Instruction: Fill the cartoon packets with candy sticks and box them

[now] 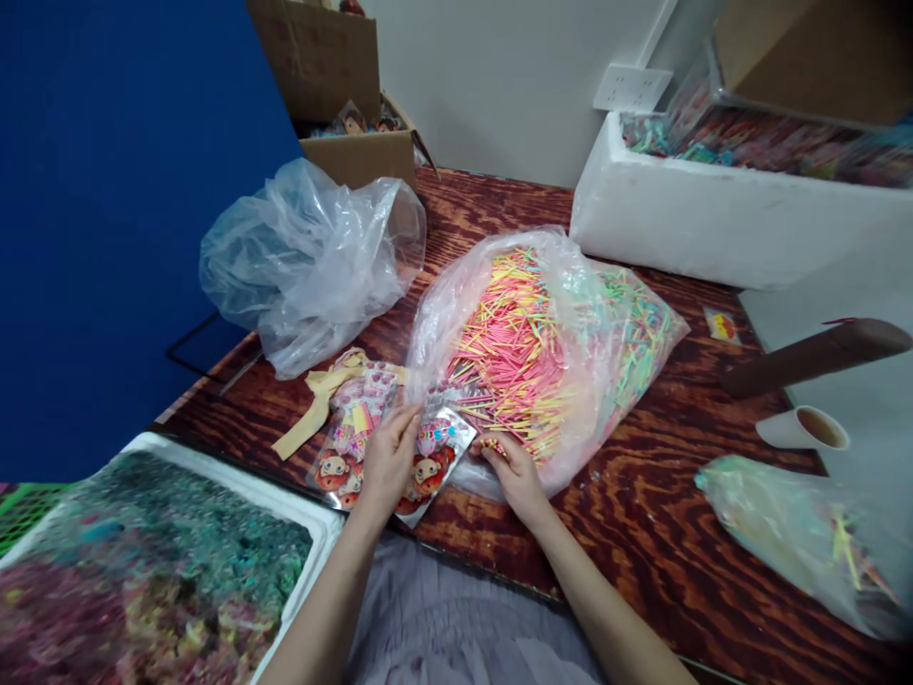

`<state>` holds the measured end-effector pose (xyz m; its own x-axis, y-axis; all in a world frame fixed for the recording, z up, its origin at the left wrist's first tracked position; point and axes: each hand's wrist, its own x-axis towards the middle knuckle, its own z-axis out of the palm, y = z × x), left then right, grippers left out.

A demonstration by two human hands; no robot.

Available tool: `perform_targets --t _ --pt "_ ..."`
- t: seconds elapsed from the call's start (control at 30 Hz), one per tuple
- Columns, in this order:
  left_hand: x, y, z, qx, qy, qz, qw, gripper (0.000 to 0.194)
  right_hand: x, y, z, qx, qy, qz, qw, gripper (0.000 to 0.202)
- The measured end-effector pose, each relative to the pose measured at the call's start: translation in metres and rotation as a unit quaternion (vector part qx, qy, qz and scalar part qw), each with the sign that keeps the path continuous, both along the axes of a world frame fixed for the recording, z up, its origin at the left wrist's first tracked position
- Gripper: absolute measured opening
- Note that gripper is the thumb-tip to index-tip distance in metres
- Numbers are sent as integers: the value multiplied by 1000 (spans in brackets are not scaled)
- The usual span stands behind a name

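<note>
My left hand (389, 460) is closed on the edge of a printed plastic packet (431, 472) with cartoon faces and a silvery border. Thin coloured sticks (492, 442) are pinched in my right hand (519, 478), their ends showing at the fingertips beside the packet's right edge. Just beyond both hands lies a large clear plastic bag (446, 285), its mouth spread around a heap of pink, yellow and green sticks (510, 352). More printed packets (342, 457) lie under and left of my left hand, near a pale yellow cloth-like strip (306, 428).
A crumpled clear bag (314, 257) lies at the back left before a cardboard box (363, 157). White foam boxes stand at back right (663, 214) and front left (320, 533). On the right are a paper cup (788, 430), a brown tube (813, 357) and another plastic bag (777, 518).
</note>
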<state>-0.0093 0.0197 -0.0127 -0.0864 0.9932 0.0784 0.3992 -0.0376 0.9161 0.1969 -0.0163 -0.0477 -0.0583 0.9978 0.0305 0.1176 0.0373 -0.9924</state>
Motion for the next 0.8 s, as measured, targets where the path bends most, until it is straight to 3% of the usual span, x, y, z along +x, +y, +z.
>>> perform_targets --t 0.1,0.2,0.27,0.33,0.43,0.6,0.73,0.8 --pt "2 -1 8 -28 -142 61 988 27 0 0 2 -16 9 -6 1000 18" --pt "3 -2 16 -93 -324 96 937 27 4 0 7 -24 -23 -25 999 19" --pt "2 -3 18 -107 -384 104 911 30 9 1 11 -16 -85 -54 995 18" --pt "2 -5 16 -107 -387 109 909 32 16 2 13 -8 -143 -82 986 16" --pt "3 -10 9 -105 -344 92 928 32 24 4 17 -17 -150 -98 984 11" --pt "7 -15 4 -155 -314 28 936 32 24 1 27 -15 -67 -125 990 17" --pt "10 -14 5 -184 -347 67 917 43 19 -4 35 -13 10 -102 995 19" --pt "10 -13 7 -175 -352 61 917 39 17 -7 38 -3 23 -91 996 17"
